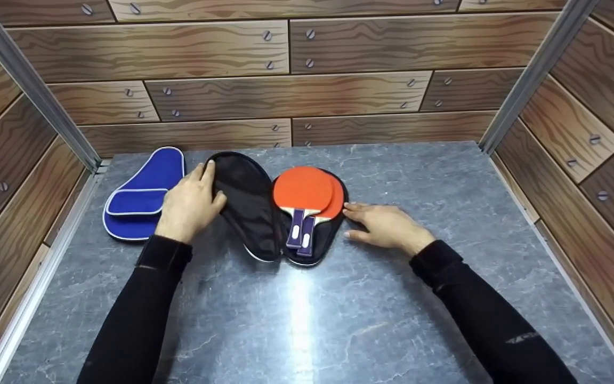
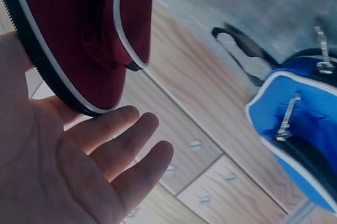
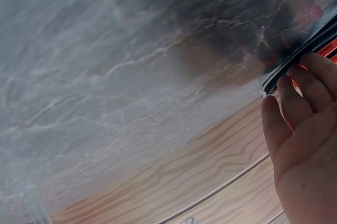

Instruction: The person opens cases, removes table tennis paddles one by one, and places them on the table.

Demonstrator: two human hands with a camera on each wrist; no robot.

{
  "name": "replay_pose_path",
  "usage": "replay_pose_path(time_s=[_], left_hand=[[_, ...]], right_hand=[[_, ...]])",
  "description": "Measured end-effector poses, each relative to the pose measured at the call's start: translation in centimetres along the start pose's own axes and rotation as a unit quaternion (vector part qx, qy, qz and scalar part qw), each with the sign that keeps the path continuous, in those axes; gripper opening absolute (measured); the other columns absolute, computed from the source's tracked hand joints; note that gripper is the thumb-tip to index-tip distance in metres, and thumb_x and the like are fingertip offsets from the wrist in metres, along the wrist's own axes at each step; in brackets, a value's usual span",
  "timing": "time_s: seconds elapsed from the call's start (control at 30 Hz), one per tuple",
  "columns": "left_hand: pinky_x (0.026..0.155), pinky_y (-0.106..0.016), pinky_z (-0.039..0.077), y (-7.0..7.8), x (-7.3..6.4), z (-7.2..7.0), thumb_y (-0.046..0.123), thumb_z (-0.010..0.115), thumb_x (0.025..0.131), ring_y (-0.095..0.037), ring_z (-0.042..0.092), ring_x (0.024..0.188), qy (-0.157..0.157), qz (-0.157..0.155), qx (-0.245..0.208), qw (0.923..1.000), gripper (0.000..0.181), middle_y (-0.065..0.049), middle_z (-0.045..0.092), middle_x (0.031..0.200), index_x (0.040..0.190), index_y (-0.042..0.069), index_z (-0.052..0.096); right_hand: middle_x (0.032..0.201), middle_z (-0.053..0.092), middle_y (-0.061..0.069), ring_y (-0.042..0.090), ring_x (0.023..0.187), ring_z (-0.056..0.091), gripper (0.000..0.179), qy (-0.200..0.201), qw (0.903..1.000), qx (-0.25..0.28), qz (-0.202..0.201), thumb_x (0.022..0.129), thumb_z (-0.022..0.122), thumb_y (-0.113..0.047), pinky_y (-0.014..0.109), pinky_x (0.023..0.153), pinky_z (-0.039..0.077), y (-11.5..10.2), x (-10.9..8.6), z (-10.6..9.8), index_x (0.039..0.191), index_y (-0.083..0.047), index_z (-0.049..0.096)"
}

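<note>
Two table tennis bats (image 1: 303, 188) with orange-red faces and purple handles overlap in the right half of an unfolded bat case (image 1: 243, 197). The case is lined in black; its outside (image 2: 68, 34) shows dark red with white piping in the left wrist view. My left hand (image 1: 190, 202) touches the outer edge of the raised left flap, thumb and index finger over the lining, the other fingers extended past the edge. My right hand (image 1: 384, 224) rests beside the case, its straight fingertips at the right rim close to the bats.
A blue bat case (image 1: 142, 200) with white piping and a front pocket lies at the left, partly behind my left hand. Its zip pulls (image 2: 287, 119) show in the left wrist view. Wood-patterned walls (image 1: 285, 96) enclose the grey marbled tabletop (image 1: 392, 320) at the back and sides.
</note>
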State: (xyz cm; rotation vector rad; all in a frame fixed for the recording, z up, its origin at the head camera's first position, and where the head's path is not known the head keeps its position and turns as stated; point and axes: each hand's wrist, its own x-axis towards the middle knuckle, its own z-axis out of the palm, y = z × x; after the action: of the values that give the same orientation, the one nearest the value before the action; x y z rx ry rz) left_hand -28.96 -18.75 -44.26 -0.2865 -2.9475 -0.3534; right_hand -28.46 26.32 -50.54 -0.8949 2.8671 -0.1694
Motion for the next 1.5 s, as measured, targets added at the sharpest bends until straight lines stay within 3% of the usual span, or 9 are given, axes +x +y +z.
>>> replay_pose_path(time_s=[0.17,0.33,0.5,0.63,0.97,1.2,1.5], left_hand=[[0.138,-0.072,0.043,-0.9,-0.5,0.7,0.036,0.062,0.113,-0.056,0.045,0.171,-0.018,-0.004,0.018,0.9997,0.079,-0.033,0.041,0.186,0.18,0.0,0.042],[0.145,-0.074,0.029,-1.5,-1.0,1.6,0.043,0.064,0.115,-0.049,0.029,0.181,-0.044,0.011,0.067,0.9967,0.077,-0.025,0.029,0.194,0.179,0.004,0.046],[0.148,-0.071,0.025,-1.7,-1.5,2.9,0.05,0.066,0.115,-0.045,0.031,0.182,-0.065,0.045,0.101,0.9918,0.078,-0.023,0.035,0.192,0.177,0.004,0.05],[0.148,-0.069,0.026,-1.7,-1.8,3.8,0.056,0.068,0.114,-0.046,0.036,0.179,-0.083,0.06,0.095,0.9902,0.084,-0.025,0.04,0.189,0.178,0.004,0.049],[0.146,-0.073,0.029,-1.4,-1.9,5.1,0.07,0.075,0.106,-0.045,0.028,0.183,-0.139,0.094,0.047,0.9847,0.106,-0.021,0.029,0.195,0.186,0.012,0.035],[0.145,-0.073,0.032,-1.2,-2.0,5.7,0.071,0.078,0.103,-0.043,0.029,0.183,-0.135,0.133,0.043,0.981,0.109,-0.018,0.028,0.195,0.186,0.014,0.035],[0.142,-0.075,0.035,-0.9,-2.0,6.2,0.069,0.082,0.102,-0.045,0.029,0.183,-0.129,0.131,0.032,0.9824,0.11,-0.019,0.027,0.196,0.186,0.015,0.035]], right_hand=[[0.184,0.053,0.01,0.039,0.168,0.056,0.073,0.001,1.0,0.003,0.002,0.115,0.07,-0.056,0.065,0.132,0.053,-0.2,0.0,-0.1,0.172,-0.01,0.06],[0.184,0.053,0.01,0.039,0.168,0.056,0.075,0.001,1.0,0.001,0.001,0.115,0.07,-0.056,0.065,0.131,0.054,-0.2,0.2,-0.1,0.173,-0.01,0.058],[0.185,0.051,0.009,0.038,0.169,0.055,0.078,-0.006,1.0,0.001,0.006,0.115,0.07,-0.057,0.065,0.131,0.055,-0.4,0.2,0.0,0.175,-0.01,0.055],[0.186,0.049,0.009,0.038,0.17,0.054,0.079,-0.009,0.9999,0.003,0.008,0.115,0.07,-0.058,0.065,0.132,0.053,-0.5,0.4,-0.1,0.175,-0.01,0.054],[0.187,0.047,0.01,0.041,0.17,0.054,0.08,-0.006,0.9998,0.016,0.013,0.115,0.069,-0.058,0.065,0.135,0.05,-0.4,0.6,0.0,0.177,-0.01,0.052],[0.178,0.06,0.018,0.042,0.163,0.062,0.071,0.039,0.9987,0.025,0.021,0.117,0.07,-0.049,0.062,0.135,0.051,-0.9,0.7,-0.5,0.172,-0.005,0.059],[0.176,0.06,0.023,0.045,0.162,0.062,0.071,0.064,0.9966,0.045,0.026,0.118,0.069,-0.047,0.063,0.136,0.05,-3.1,1.0,-1.3,0.172,-0.002,0.057]])
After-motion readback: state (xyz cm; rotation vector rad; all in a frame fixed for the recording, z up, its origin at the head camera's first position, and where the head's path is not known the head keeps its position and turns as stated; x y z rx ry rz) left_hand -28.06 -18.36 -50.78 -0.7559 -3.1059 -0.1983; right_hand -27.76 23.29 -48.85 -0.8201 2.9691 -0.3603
